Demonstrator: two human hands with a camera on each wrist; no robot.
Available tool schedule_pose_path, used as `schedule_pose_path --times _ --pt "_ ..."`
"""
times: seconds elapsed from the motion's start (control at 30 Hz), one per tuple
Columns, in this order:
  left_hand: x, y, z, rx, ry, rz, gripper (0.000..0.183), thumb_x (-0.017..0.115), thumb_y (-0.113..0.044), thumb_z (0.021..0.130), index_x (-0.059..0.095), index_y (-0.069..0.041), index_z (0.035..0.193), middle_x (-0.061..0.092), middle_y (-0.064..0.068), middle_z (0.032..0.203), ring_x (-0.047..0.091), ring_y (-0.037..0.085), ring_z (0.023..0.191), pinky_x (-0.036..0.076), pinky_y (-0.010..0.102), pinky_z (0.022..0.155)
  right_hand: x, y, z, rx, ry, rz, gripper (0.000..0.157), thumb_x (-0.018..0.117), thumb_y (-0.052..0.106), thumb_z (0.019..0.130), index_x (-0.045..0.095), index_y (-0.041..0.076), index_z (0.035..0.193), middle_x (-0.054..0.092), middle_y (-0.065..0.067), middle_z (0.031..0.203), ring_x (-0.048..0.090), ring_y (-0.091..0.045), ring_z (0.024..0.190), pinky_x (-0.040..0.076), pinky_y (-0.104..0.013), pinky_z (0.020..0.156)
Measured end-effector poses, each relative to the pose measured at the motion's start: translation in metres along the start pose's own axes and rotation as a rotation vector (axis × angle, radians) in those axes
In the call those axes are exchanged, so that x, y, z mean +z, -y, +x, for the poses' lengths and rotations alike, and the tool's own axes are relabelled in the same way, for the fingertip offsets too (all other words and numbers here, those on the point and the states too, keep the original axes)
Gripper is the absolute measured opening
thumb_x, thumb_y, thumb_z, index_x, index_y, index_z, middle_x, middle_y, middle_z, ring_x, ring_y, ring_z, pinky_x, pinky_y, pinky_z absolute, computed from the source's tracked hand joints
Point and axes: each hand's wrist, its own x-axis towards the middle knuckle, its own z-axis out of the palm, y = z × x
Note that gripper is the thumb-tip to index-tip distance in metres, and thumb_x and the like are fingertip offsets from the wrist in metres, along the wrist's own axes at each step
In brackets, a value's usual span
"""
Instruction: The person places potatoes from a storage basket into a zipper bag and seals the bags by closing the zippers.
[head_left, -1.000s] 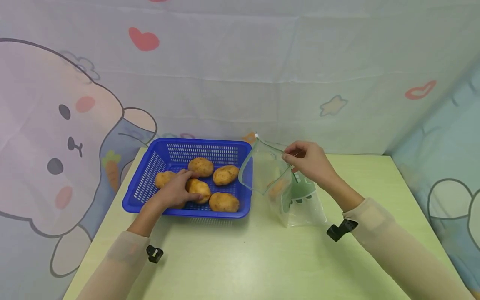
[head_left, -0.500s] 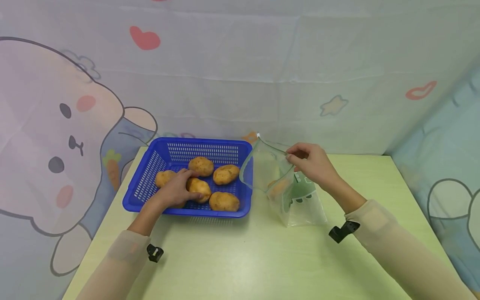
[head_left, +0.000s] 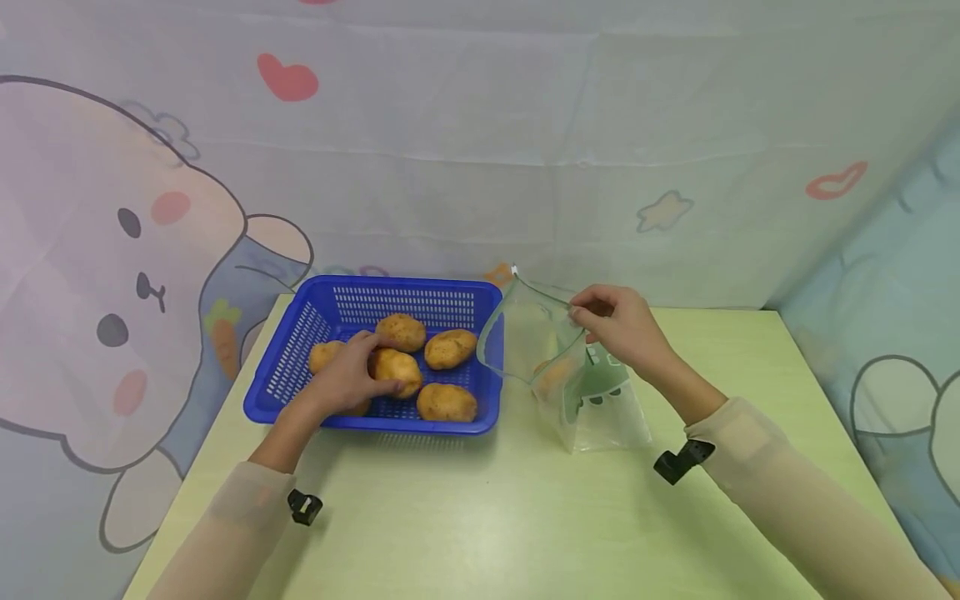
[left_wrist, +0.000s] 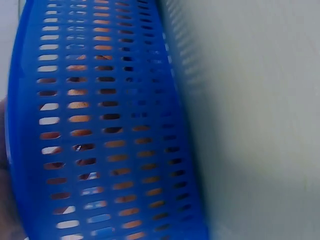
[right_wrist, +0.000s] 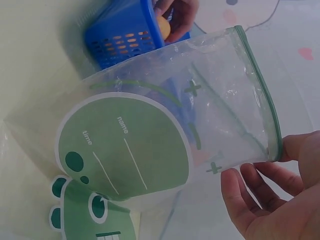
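Note:
In the head view my left hand [head_left: 347, 377] reaches into the blue basket [head_left: 258, 404] and grips a potato [head_left: 400, 373] between thumb and fingers. Other potatoes lie around it, among them one at the back [head_left: 401, 332] and one at the front right [head_left: 447, 403]. My right hand [head_left: 626, 327] pinches the rim of a clear zip bag [head_left: 525, 329], whose mouth gapes toward the basket. The right wrist view shows the bag's green print [right_wrist: 125, 145] and my thumb and forefinger at its green zip edge [right_wrist: 262, 95]. The basket wall [left_wrist: 110, 125] hides most of my left hand in the left wrist view.
A green cartoon print [right_wrist: 95, 215] lies below the bag; whether it belongs to a second bag I cannot tell. The pale green table [head_left: 487, 517] extends in front of the basket. A patterned cloth [head_left: 465, 125] hangs behind the table.
My left hand has raised the gripped potato very slightly within the basket. The right hand and the bag have stayed almost still.

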Motion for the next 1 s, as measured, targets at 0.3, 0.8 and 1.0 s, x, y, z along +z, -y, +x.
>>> schedule_pose_path --times 0.3,0.8,1.0 --pt "-0.023 -0.039 0.002 0.061 -0.066 -0.071 0.069 0.086 -0.031 0.092 0.056 -0.003 0.147 0.056 0.015 0.142 0.056 0.037 0.13 0.051 0.055 0.108 0.0 0.001 0.002 0.013 -0.007 0.002 0.023 0.064 0.017 0.107 0.072 0.001 0.12 0.072 -0.019 0.118 0.069 -0.021 0.098 0.064 -0.041 0.08" --pt "0.002 -0.115 0.04 0.254 -0.076 -0.257 0.064 0.087 -0.028 0.091 0.059 -0.007 0.145 0.056 0.007 0.141 0.056 0.026 0.134 0.046 0.039 0.116 0.0 -0.003 0.004 0.019 -0.027 0.012 0.024 0.064 0.017 0.107 0.073 0.0 0.12 0.073 -0.02 0.117 0.07 -0.023 0.097 0.064 -0.045 0.081" --pt "0.021 -0.139 0.056 0.323 -0.063 -0.221 0.064 0.087 -0.027 0.091 0.06 -0.004 0.144 0.058 0.007 0.135 0.057 0.023 0.128 0.049 0.037 0.111 0.002 -0.004 0.005 0.01 -0.025 0.007 0.026 0.064 0.016 0.107 0.072 -0.003 0.123 0.072 -0.023 0.119 0.07 -0.032 0.102 0.064 -0.036 0.075"
